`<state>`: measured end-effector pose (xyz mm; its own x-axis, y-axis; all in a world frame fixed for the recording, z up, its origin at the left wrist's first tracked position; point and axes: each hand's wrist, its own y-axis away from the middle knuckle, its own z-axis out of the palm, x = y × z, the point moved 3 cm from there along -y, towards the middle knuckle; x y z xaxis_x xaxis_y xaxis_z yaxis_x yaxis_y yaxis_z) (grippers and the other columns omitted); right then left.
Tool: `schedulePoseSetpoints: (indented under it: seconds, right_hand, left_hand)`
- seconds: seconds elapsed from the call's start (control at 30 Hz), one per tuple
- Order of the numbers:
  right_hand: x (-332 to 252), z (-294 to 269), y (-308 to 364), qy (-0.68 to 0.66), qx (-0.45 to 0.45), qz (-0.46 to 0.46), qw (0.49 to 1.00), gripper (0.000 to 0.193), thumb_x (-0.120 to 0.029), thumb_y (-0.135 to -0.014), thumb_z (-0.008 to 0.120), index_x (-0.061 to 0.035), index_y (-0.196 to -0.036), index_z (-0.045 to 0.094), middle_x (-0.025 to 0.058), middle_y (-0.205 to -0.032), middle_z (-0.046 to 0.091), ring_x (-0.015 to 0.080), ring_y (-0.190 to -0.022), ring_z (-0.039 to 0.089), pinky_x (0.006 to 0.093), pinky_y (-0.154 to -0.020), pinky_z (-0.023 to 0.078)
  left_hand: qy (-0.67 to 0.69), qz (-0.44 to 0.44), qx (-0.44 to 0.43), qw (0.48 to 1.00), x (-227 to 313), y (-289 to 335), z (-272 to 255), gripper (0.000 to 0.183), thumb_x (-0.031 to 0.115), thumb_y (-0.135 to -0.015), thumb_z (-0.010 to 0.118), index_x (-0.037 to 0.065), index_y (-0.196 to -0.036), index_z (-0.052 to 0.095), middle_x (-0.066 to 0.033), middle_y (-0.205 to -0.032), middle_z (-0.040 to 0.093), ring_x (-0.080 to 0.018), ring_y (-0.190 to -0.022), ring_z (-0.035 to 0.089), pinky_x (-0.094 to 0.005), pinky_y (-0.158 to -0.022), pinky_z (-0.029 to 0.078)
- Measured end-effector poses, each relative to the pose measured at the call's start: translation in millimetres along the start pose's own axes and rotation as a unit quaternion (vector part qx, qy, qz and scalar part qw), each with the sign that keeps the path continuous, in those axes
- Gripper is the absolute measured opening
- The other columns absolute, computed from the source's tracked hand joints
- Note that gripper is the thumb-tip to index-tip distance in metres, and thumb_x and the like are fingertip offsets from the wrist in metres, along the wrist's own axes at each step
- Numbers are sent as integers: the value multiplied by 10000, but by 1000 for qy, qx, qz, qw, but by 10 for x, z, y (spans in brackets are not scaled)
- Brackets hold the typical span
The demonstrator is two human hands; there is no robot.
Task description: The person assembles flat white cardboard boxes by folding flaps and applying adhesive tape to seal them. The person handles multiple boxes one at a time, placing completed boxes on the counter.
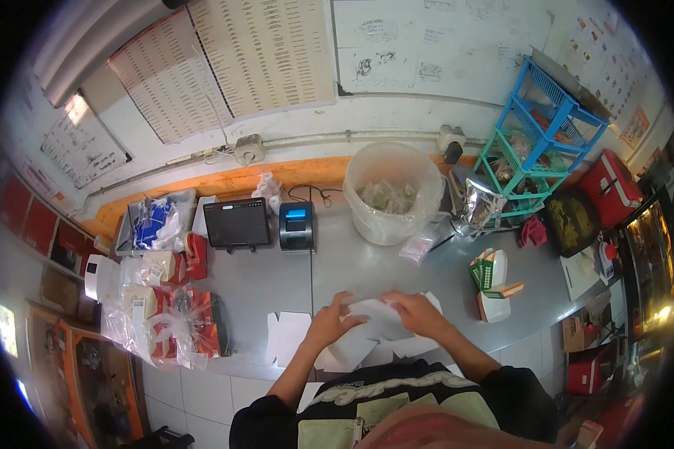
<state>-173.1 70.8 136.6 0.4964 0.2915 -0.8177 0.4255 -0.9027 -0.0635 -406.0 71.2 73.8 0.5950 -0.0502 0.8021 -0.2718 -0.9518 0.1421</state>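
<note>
Above grey table [277, 277], white card [378, 318] pinched by right hand [419, 314]; left hand [327, 323] curved at its edge, grip unclear. Card could be creased if pressed unevenly; loose sheets [344, 353] beneath could be scattered if brushed.

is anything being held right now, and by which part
A white card piece, held by opposite sides: the left hand at its left edge, the right hand at its right.

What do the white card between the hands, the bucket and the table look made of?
Card: likely paperboard, matte white, with straight edges; coating unclear.
Bucket: probably plastic; pale, milky wall with a soft sheen.
Table: probably sheet metal, satin grey, with blurred reflections and a straight seam.
</note>
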Motion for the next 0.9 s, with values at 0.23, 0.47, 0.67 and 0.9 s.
schedulePoseSetpoints:
  seconds: [0.23,0.47,0.67,0.9]
  right_hand:
    - [2,388,219,-145,29,98,984,308,6,-909,558,-66,-1202,616,17,-966,674,26,-647,484,234,-563,395]
    - [274,461,375,-165,75,59,982,196,7,-923,579,-43,-1057,712,17,-855,690,42,-720,548,202,-632,431]
    - [54,539,515,-342,58,140,927,369,46,-922,584,-87,-1266,568,25,-908,657,59,-772,582,195,-669,450]
    - [68,506,341,-135,15,4,991,242,44,-918,552,-59,-1133,589,35,-981,667,117,-864,663,258,-718,489]
  left_hand:
    - [104,-31,75,991,426,34,207,181,160,-855,710,91,-1022,706,-137,-1005,720,-349,-853,685,-414,-772,532]
    - [-22,184,198,962,549,267,373,135,86,-819,700,89,-954,706,-78,-928,689,-294,-848,654,-396,-710,524]
    - [-30,109,192,975,322,478,476,164,160,-858,708,104,-1012,719,-109,-886,661,-302,-848,651,-374,-724,529]
    - [217,60,-201,953,192,177,-108,240,230,-949,671,30,-1081,686,-46,-989,705,-108,-949,634,-266,-841,486]
